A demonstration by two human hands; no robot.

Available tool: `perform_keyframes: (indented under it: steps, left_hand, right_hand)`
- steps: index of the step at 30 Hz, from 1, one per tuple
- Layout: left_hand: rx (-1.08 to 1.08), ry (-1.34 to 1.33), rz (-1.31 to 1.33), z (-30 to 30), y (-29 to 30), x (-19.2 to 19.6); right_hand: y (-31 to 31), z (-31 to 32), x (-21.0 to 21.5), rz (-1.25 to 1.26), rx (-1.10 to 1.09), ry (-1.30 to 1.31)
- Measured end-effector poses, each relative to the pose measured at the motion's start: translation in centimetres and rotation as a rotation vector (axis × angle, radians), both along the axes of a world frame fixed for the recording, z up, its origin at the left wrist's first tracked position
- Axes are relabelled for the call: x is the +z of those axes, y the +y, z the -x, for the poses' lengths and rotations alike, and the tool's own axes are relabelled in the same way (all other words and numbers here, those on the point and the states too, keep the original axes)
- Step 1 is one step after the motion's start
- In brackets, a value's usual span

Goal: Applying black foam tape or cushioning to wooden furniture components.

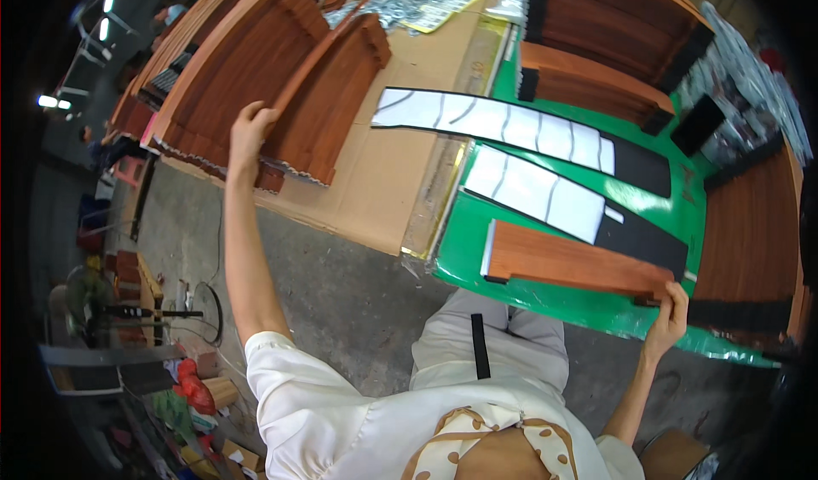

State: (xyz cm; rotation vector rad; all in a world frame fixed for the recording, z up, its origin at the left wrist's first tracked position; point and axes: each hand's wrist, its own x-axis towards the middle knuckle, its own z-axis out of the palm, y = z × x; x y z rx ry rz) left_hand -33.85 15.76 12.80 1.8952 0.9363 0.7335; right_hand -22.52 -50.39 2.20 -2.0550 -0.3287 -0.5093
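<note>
My left hand (248,139) is closed on the near end of a reddish-brown wooden panel (319,96), which stands on edge at the front of a row of similar panels (234,62). On the green tabletop (456,241), another brown wood-grain panel (571,257) lies along the near edge. My right hand (669,314) pinches its right end, fingers curled over the edge. Just beyond this panel are two long black strips with white backing marked by dark wavy lines: a nearer strip (537,192) and a farther strip (511,129).
Brown cardboard (383,173) covers the left table, with a pile of small metal parts (383,7) at its back. Dark-ended wooden panels (609,20) stand at the back right, near plastic-wrapped bundles (733,88). A standing fan (89,305) and clutter occupy the floor at left.
</note>
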Motion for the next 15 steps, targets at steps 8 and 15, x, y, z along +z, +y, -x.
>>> perform_keyframes:
  steps: [8, 15]
  left_hand:
    - [-0.322, -0.076, 0.314, 2.2, -15.6, 1.9]
    - [-1.012, 0.246, 0.637, -1.7, -27.9, -2.2]
  right_hand:
    - [7.2, 0.9, 5.9, 0.213, 0.269, -0.381]
    - [8.4, 1.4, 6.9, 0.548, 0.356, -0.583]
